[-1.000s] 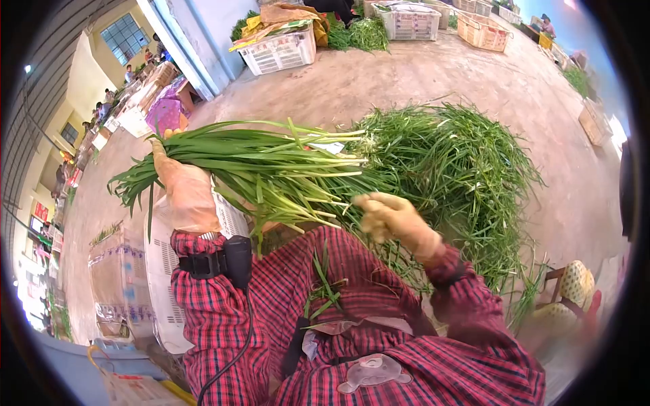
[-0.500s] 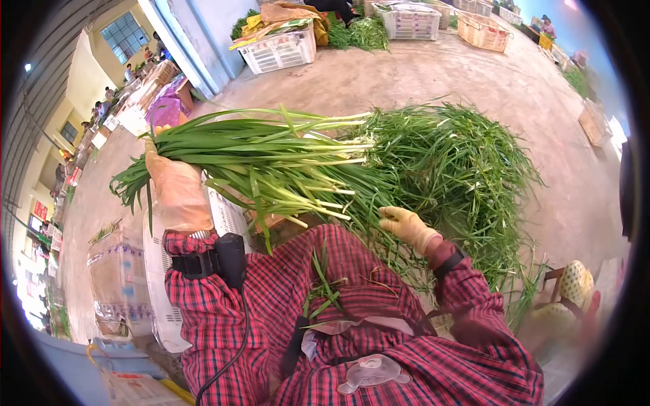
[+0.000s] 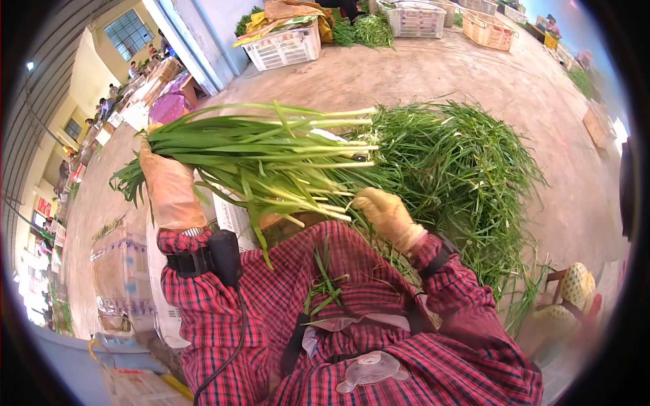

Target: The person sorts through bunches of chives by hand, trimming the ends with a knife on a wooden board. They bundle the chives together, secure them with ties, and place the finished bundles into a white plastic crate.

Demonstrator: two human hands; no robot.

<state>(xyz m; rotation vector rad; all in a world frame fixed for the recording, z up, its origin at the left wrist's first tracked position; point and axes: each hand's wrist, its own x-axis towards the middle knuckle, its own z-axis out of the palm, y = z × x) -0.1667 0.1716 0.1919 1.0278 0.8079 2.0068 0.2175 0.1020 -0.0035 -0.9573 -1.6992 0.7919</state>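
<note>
A bunch of garlic chives (image 3: 271, 152), with long flat green leaves and pale stem ends, lies sideways across my lap's front. My left hand (image 3: 169, 183), in a pale glove, is wrapped round its leafy end at the left; the leaves hide some of its fingers. My right hand (image 3: 391, 215), also gloved, has curled fingers with their tips beside the lower pale stem ends. Whether a stem or loose leaf is pinched there is too small to tell. Behind and to the right of that hand spreads a big heap of loose green leaves (image 3: 467, 169).
A white plastic crate (image 3: 233, 220) stands under the bunch, by my left leg. A wrapped box (image 3: 122, 277) is at the left. Farther off are a loaded white crate (image 3: 284, 49), another crate (image 3: 416, 21) and a tan crate (image 3: 489, 32). A patterned stool (image 3: 575, 287) is at the right.
My right hand has moved left and slightly up, from over the heap's edge to the stem ends. The left hand keeps its hold on the bunch, which has barely shifted.
</note>
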